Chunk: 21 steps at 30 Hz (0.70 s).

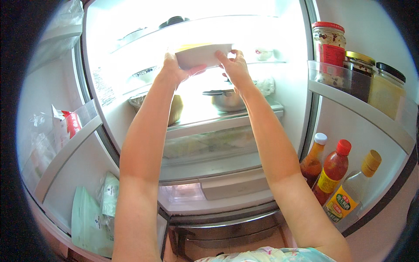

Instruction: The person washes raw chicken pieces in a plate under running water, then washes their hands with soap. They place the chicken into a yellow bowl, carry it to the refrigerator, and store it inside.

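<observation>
Both arms reach into a lit refrigerator with its doors open. A pale rectangular container (pixel 198 56) is held level at about the height of a middle shelf, and something yellow shows along its top edge. My left hand (pixel 175 68) grips its left end, the thumb along the lower side. At the right end, my right hand (pixel 234 67) presses its thumb on the front face, with fingers behind. Glare hides what is inside. Below the hands, a metal pot (pixel 227 101) stands on the lower shelf.
A patterned bowl (pixel 144 74) and a small flowered bowl (pixel 264 54) share the middle shelf. Jars (pixel 330 42) and bottles, one a red-capped sauce bottle (pixel 332 170), fill the right door's racks. The left door holds bags (pixel 90 219). Drawers (pixel 235 188) sit below.
</observation>
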Tool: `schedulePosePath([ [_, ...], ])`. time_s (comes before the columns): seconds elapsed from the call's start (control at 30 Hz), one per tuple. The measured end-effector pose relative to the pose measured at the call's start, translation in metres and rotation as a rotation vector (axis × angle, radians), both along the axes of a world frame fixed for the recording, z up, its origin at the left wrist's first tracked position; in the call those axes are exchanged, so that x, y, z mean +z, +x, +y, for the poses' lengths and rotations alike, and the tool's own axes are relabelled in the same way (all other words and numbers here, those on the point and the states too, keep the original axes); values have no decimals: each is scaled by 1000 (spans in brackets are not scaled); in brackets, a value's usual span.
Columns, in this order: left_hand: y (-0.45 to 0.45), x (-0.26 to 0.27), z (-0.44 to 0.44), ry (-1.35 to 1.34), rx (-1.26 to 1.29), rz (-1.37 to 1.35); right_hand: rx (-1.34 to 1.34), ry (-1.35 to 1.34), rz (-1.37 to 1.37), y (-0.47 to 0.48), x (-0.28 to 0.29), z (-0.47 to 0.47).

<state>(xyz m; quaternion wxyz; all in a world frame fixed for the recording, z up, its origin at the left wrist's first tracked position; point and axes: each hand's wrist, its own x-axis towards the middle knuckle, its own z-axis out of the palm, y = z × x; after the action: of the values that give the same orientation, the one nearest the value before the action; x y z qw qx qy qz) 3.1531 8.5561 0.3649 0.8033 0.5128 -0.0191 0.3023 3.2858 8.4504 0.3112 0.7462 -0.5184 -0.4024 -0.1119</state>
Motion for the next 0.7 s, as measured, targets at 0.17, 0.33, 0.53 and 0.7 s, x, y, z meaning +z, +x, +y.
schedulePosePath([
  [0.17, 22, 12, 17, 57, 147, 203, -22, -5, 93, 32, 4, 24],
  [0.33, 60, 21, 43, 141, 229, 298, -117, -76, 207, 53, 16, 31],
  [0.53, 93, 25, 61, -14, 199, 290, -306, -43, 221, 79, 24, 55],
  [0.7, 114, 26, 70, -101, 171, 256, -405, 26, 184, 79, 20, 68],
])
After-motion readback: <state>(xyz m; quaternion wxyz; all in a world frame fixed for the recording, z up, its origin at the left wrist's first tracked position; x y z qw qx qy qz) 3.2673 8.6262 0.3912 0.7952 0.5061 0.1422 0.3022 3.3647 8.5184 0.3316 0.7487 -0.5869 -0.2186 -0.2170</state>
